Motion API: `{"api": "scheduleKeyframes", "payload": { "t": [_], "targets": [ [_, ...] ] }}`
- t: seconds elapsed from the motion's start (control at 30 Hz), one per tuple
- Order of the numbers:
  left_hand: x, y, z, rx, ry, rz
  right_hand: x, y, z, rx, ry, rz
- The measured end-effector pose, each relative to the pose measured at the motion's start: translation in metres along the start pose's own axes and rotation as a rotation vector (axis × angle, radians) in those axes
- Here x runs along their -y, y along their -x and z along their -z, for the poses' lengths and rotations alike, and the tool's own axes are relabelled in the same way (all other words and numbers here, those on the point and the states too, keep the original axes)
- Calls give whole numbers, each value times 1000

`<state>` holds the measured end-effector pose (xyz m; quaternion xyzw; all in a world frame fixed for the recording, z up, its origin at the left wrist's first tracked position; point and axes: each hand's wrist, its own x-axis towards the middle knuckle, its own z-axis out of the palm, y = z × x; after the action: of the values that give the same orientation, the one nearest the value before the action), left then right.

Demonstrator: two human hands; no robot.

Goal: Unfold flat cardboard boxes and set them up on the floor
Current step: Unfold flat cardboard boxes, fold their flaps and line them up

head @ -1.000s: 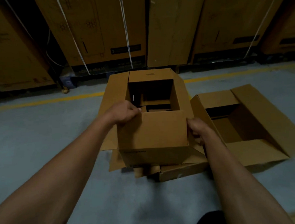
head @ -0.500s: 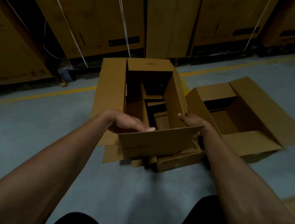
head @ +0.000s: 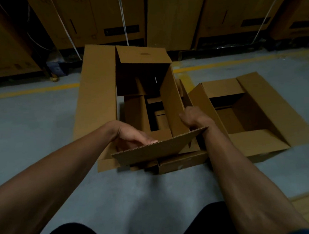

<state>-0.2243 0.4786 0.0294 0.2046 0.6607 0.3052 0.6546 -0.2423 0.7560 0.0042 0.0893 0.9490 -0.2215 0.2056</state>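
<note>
A brown cardboard box (head: 98,94) stands opened up in front of me, its top flaps spread and its inside showing folded bottom flaps. My left hand (head: 133,137) rests on the near flap (head: 157,149), fingers laid over its corrugated edge. My right hand (head: 194,116) grips the box's right wall at the near corner. Flat cardboard (head: 180,162) lies underneath it on the grey floor. A second box (head: 259,101) sits set up with open flaps to the right, touching the first.
Large strapped cartons (head: 96,18) line the back behind a yellow floor line (head: 35,90). A small blue object (head: 57,68) lies at their base on the left. My dark-clothed knees (head: 70,233) show at the bottom edge. Grey floor (head: 35,131) spreads left.
The near flap has swung down toward me, exposing the box interior. My left hand slid onto its edge, my right hand shifted to the right wall. The view moved closer.
</note>
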Motion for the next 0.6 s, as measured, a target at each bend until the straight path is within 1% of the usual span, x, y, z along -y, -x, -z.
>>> {"api": "scheduleKeyframes", "payload": {
  "t": [0.07,0.17,0.23,0.3,0.33,0.4,0.47,0.5,0.53,0.6],
  "targets": [
    [-3,-6,-5,54,3,18,0,2,1,27,-11,1],
    [5,-17,-10,1,89,99,0,3,0,74,-54,-18],
    [13,-19,-13,-22,99,88,5,3,-2,85,-67,-2],
    [12,-12,-16,9,102,57,11,2,1,81,-3,17],
    [11,-8,-14,-20,104,49,15,1,4,67,52,23],
    [25,3,-5,-140,149,34,20,1,11,39,115,16],
    [52,-2,10,-305,279,66,21,2,15,33,97,-21],
    [64,-6,11,-343,307,75,20,3,15,46,42,-58],
    [62,-1,6,-317,306,59,20,7,15,70,-22,-100],
    [30,10,-11,-167,250,12,20,11,12,124,-59,-165]
  ]
}}
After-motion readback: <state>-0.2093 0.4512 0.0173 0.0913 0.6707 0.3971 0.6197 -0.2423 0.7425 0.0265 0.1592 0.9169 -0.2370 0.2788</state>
